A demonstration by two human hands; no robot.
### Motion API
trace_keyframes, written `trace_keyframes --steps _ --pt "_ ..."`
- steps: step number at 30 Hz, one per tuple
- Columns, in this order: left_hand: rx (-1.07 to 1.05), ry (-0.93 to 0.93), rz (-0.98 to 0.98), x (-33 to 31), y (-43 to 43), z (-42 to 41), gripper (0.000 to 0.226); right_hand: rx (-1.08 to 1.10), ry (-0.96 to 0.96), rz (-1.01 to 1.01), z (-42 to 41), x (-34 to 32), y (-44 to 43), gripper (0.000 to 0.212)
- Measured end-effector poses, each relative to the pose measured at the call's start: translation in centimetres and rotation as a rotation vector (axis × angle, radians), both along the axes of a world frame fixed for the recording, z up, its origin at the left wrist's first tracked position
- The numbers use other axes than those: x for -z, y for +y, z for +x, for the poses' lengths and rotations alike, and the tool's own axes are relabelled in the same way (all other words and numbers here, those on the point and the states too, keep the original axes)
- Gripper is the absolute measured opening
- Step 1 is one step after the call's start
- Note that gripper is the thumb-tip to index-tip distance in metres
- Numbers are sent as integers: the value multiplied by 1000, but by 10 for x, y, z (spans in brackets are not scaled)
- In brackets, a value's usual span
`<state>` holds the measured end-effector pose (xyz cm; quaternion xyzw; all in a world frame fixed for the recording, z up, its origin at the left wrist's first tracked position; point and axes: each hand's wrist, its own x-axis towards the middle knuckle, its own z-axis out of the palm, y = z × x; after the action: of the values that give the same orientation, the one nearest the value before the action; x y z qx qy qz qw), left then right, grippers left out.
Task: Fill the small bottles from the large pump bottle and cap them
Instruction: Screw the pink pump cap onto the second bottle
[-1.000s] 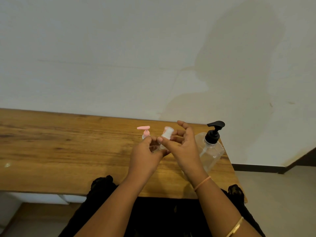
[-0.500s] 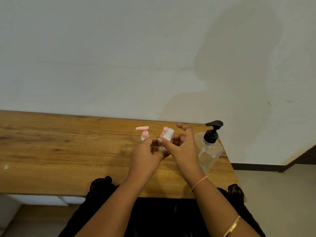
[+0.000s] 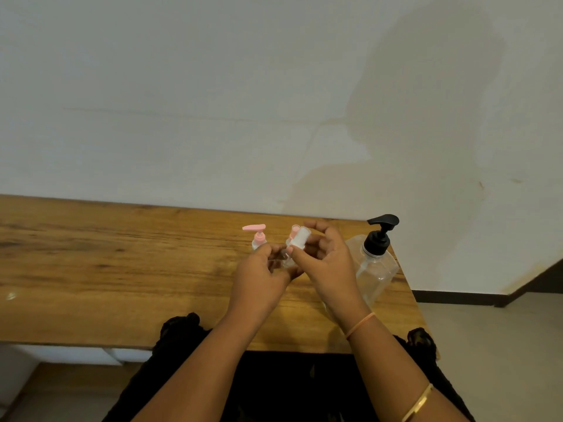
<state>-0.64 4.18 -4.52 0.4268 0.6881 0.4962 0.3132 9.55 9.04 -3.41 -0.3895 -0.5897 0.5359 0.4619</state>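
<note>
Gripping small bottle (image 3: pixel 288 261) in left hand (image 3: pixel 259 278) at frame centre for steadiness, pinching its cap (image 3: pixel 300 237) with right hand (image 3: pixel 330 264), probably for twisting

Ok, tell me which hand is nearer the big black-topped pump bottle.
Right. The right hand, pinching a cap, is just left of the pump bottle; the left hand, holding a small bottle, is farther left.

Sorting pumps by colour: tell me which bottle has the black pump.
The large clear bottle at the right end of the table, beside the right hand. The standing small bottle has a pink pump.
</note>
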Motion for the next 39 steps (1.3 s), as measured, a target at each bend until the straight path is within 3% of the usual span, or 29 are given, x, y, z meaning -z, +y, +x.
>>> trace_keyframes --steps 4,7,9,12,15,18,21,24,27,29,33,39 --pt "-5 1 8 0 0 -2 33 -89 83 -51 2 -1 0 58" --pt "-6 70 25 0 -1 -1 27 -18 -77 -29 0 -2 -2 69" --pt "-10 84 29 1 0 -1 31 48 -159 25 0 0 -2 62" --pt "-9 80 14 2 1 -1 38 22 -131 48 2 3 1 55" --pt "-21 113 27 2 1 -2 39 -105 -32 -20 4 5 2 65" --pt "-34 214 40 0 1 -2 36 -64 -82 -79 3 3 1 76" --pt "-42 330 51 1 0 -2 38 52 -236 -55 2 4 2 59" --pt "-48 348 36 2 1 -2 41 41 -268 29 4 5 4 36" --pt "-49 359 26 2 2 -3 44 -108 -233 18 9 6 6 44" --pt "-44 376 22 2 1 -2 44 -87 -195 -4 10 4 6 45" --pt "-41 397 12 1 0 -2 42 43 -300 -8 7 3 5 32" --pt "-45 375 20 0 1 -4 37 -24 -338 152 10 1 5 17"
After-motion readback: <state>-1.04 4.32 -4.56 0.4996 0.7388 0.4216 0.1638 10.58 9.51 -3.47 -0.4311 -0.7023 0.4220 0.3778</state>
